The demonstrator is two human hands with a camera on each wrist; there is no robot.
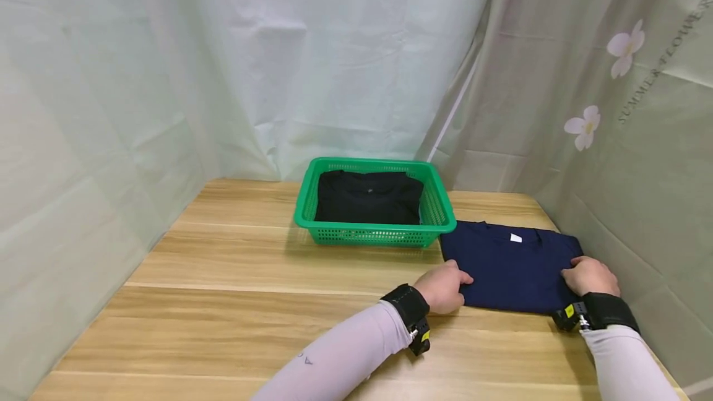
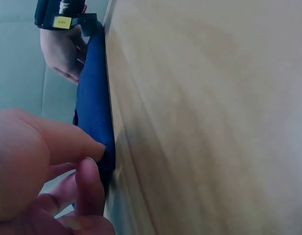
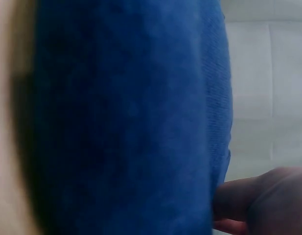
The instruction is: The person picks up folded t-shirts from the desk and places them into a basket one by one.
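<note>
A folded navy T-shirt (image 1: 512, 268) with a small white label at its neckline lies flat at the right of the table. My left hand (image 1: 442, 288) pinches its near left corner, one finger reaching over the cloth. In the left wrist view, the fingertips (image 2: 99, 149) meet at the blue edge. At the opposite side my right hand (image 1: 593, 277) grips the right edge, thumb on top; its other fingers are partly hidden. Blue cloth (image 3: 126, 117) fills most of the right wrist view, with part of the right hand (image 3: 273, 203) at the lower right.
Behind the shirt and to its left stands a green plastic basket (image 1: 379, 226), holding a folded black garment (image 1: 367, 200). The basket's right corner is close to the shirt. Pale curtains (image 1: 356, 67) enclose the wooden table (image 1: 223, 302) at the back and sides.
</note>
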